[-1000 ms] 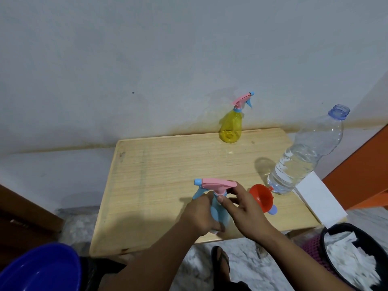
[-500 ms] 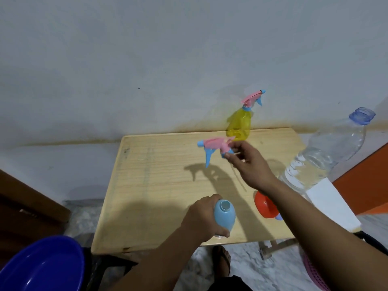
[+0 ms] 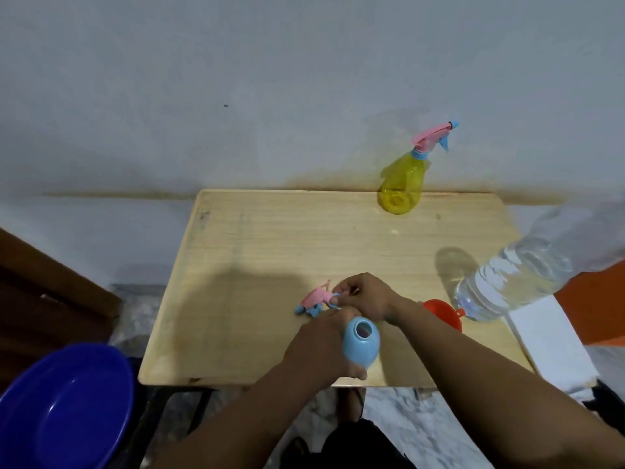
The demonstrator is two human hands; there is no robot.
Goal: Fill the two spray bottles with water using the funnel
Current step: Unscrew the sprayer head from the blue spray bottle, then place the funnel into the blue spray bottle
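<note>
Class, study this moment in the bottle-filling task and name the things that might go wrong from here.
1. The blue bottle is open and steadied only by the left hand near the table's front edge; a nudge might tip it off.
2. The water bottle looks uncapped, so knocking it may spill it.
3. The right hand sets the spray head down close by; it might get swept away.
</note>
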